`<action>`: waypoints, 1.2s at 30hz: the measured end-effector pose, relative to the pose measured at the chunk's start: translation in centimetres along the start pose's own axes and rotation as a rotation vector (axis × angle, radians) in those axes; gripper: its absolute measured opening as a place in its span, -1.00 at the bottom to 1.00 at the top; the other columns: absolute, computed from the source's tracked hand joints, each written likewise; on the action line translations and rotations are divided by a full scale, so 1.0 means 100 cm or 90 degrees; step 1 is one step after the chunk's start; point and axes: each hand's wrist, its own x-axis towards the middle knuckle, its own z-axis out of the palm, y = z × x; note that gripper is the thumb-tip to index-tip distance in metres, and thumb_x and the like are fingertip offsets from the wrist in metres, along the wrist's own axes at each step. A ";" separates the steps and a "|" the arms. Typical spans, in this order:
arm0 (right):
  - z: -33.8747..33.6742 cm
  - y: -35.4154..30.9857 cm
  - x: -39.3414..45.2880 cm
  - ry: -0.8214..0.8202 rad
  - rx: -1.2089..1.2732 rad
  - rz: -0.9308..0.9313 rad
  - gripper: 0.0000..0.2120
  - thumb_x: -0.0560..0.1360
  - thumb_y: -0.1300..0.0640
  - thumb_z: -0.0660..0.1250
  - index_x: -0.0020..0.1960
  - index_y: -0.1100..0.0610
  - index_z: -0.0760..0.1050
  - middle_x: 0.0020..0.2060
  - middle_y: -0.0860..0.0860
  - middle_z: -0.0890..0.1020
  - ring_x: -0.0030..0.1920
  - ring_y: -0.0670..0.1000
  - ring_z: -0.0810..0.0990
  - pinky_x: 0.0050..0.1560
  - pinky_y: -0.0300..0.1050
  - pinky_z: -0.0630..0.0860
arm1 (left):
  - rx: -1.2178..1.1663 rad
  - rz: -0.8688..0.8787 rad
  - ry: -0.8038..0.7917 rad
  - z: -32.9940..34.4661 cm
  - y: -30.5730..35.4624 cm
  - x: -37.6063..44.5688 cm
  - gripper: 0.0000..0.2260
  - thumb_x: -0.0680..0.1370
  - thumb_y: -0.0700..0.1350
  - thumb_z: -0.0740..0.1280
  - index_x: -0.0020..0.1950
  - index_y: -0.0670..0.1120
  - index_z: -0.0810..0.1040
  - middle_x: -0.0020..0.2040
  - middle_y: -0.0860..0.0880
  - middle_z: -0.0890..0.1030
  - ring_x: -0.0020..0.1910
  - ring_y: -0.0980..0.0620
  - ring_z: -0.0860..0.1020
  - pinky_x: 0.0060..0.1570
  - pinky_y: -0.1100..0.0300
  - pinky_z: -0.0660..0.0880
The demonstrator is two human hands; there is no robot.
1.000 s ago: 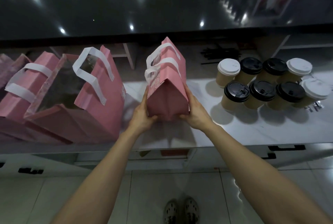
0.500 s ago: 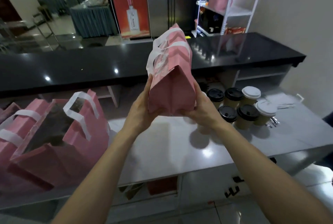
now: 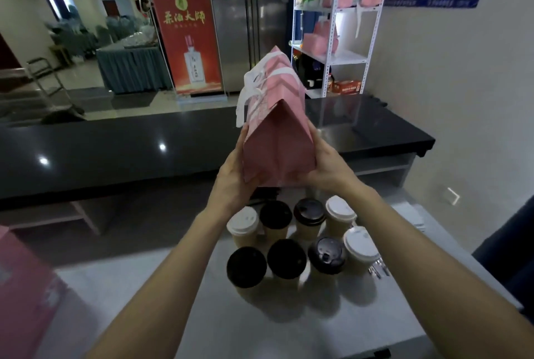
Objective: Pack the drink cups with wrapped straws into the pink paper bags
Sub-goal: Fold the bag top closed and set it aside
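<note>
pink paper bag (image 3: 278,139) with white handles (image 3: 254,84); tan cups (image 3: 300,246), black and white lids; red banner (image 3: 186,32)

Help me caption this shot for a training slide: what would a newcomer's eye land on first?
First, the pink paper bag with white handles, held up mid-frame between the left hand and right hand. Next, the cluster of eight lidded cups on the pale counter just below it, five with black lids and three with white. Behind, a red banner stands beyond the dark counter.

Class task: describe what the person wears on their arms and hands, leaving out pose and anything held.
Both forearms are bare, with no sleeves in view. The left hand and right hand wear no gloves; no watch, bracelet or ring shows.
</note>
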 end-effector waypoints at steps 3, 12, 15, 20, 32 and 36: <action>-0.040 0.042 0.032 -0.016 -0.033 -0.009 0.35 0.25 0.02 0.74 0.64 -0.57 -0.13 0.34 -0.11 0.55 0.24 -0.04 0.62 0.16 -0.11 0.59 | 0.003 -0.015 0.018 0.049 0.006 0.039 0.01 0.51 0.26 0.57 0.73 0.43 -0.06 0.55 0.22 0.47 0.45 0.25 0.51 0.39 0.04 0.54; -0.091 0.152 0.062 -0.081 0.019 0.081 0.43 0.16 -0.25 0.74 0.68 -0.46 -0.21 0.27 -0.59 0.49 0.29 -0.39 0.55 0.13 -0.52 0.47 | 0.057 -0.060 -0.027 0.139 -0.012 0.098 0.02 0.43 0.24 0.59 0.71 0.45 0.01 0.53 0.07 0.51 0.44 -0.01 0.59 0.37 -0.20 0.59; -0.099 0.161 0.065 -0.071 0.033 0.101 0.55 0.06 -0.44 0.75 0.70 -0.37 -0.26 0.66 -0.18 0.27 0.61 -0.09 0.37 0.53 0.00 0.46 | 0.001 -0.065 -0.031 0.137 -0.017 0.110 0.06 0.30 0.27 0.73 0.62 0.39 0.14 0.52 0.11 0.47 0.40 0.12 0.59 0.25 -0.08 0.68; -0.112 0.155 0.093 -0.029 0.052 0.005 0.53 0.10 -0.37 0.78 0.71 -0.39 -0.23 0.73 -0.25 -0.07 0.74 -0.01 0.04 0.64 0.17 0.25 | -0.020 -0.077 -0.088 0.130 -0.011 0.134 0.33 0.20 0.20 0.80 0.70 0.44 -0.06 0.61 0.35 0.32 0.41 0.25 0.58 0.11 0.26 0.68; -0.127 0.184 0.096 -0.066 0.048 0.053 0.35 0.11 -0.20 0.78 0.72 -0.25 0.09 0.52 -0.10 0.42 0.48 -0.04 0.46 0.49 0.10 0.51 | -0.004 -0.069 -0.130 0.165 -0.001 0.162 0.36 0.22 0.13 0.80 0.71 0.47 -0.12 0.46 0.31 0.49 0.31 0.33 0.62 0.10 0.37 0.63; -0.133 0.198 0.089 -0.052 0.044 0.066 0.33 0.13 -0.14 0.74 0.71 -0.31 0.05 0.49 -0.14 0.43 0.44 -0.10 0.48 0.44 0.09 0.54 | 0.018 -0.060 -0.129 0.181 0.010 0.169 0.38 0.17 0.30 0.76 0.69 0.50 -0.17 0.59 0.05 0.44 0.41 0.09 0.60 0.31 -0.07 0.66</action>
